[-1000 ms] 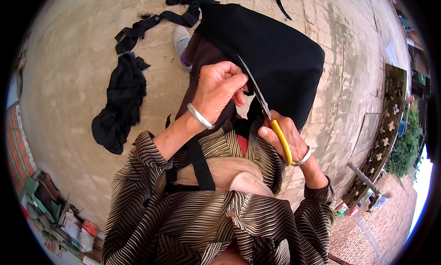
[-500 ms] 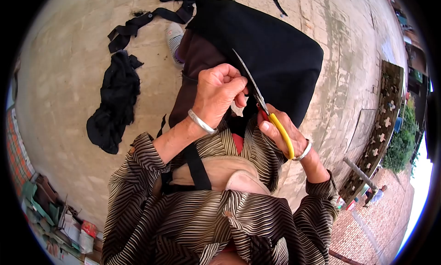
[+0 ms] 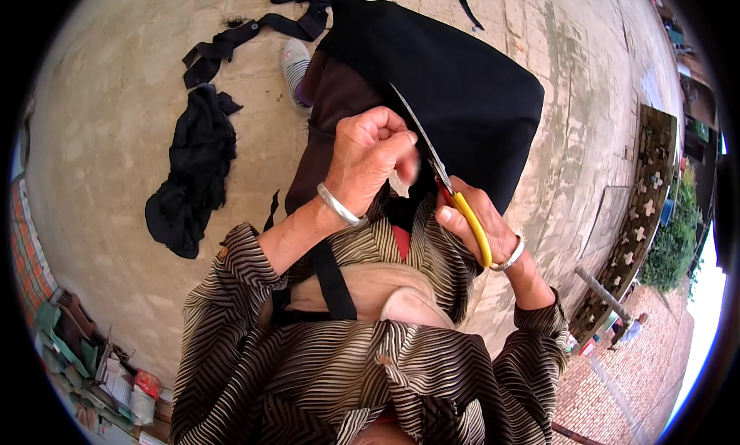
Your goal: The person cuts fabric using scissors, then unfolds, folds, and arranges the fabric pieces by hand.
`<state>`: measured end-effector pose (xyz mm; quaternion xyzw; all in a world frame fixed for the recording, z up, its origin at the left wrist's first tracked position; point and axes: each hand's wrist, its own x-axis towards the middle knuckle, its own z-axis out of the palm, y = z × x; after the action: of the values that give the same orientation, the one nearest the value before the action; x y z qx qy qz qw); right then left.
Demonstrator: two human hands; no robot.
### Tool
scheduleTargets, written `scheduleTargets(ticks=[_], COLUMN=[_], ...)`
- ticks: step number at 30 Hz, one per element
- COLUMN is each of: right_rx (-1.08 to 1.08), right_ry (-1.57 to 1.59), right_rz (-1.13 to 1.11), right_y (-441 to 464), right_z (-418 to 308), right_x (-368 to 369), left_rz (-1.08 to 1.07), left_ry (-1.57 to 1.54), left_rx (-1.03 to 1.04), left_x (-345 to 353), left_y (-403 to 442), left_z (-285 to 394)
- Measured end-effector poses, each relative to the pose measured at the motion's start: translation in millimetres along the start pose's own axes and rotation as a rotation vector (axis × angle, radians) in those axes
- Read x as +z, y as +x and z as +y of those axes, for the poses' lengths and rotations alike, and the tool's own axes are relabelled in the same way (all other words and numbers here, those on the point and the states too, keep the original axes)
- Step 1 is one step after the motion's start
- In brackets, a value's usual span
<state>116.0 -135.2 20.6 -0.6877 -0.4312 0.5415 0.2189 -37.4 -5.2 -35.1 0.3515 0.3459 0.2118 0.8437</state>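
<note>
In my right hand [image 3: 474, 218] is a pair of scissors [image 3: 470, 221] with yellow and red handles. Their long blades point up and left, lying over the black cloth [image 3: 462, 83] spread across my lap. Beside the blades, my left hand [image 3: 375, 152] is closed in a pinch, thumb against index finger. Whatever sits in that pinch is too small or hidden to make out. The lower fingers of this hand are slightly smeared by motion.
A crumpled black cloth piece [image 3: 193, 171] and a dark strip with a button [image 3: 254, 30] lie on the concrete floor [image 3: 116, 137] to the left. A thin black scrap [image 3: 466, 10] is at the top. Along the right runs a patterned block wall [image 3: 636, 214]; clutter [image 3: 116, 376] fills the lower left.
Hardly anything differs. The lower fingers of my left hand have shifted slightly beside the blades; the scissors and the black cloth stay in nearly the same place.
</note>
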Motion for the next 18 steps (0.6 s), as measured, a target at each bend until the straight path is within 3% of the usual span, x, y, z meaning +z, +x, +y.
scheduleTargets(ticks=[11, 18], right_rx=[0.071, -0.069], right_ry=[-0.064, -0.179], right_rz=[-0.001, 0.097], right_y=[10, 13], right_z=[-8, 6], right_x=[0, 4], left_rz=[-0.011, -0.016], left_ry=[0.058, 0.128], left_rx=[0.016, 0.021], left_x=[2, -4], left_y=[-2, -6], left_z=[-2, -2])
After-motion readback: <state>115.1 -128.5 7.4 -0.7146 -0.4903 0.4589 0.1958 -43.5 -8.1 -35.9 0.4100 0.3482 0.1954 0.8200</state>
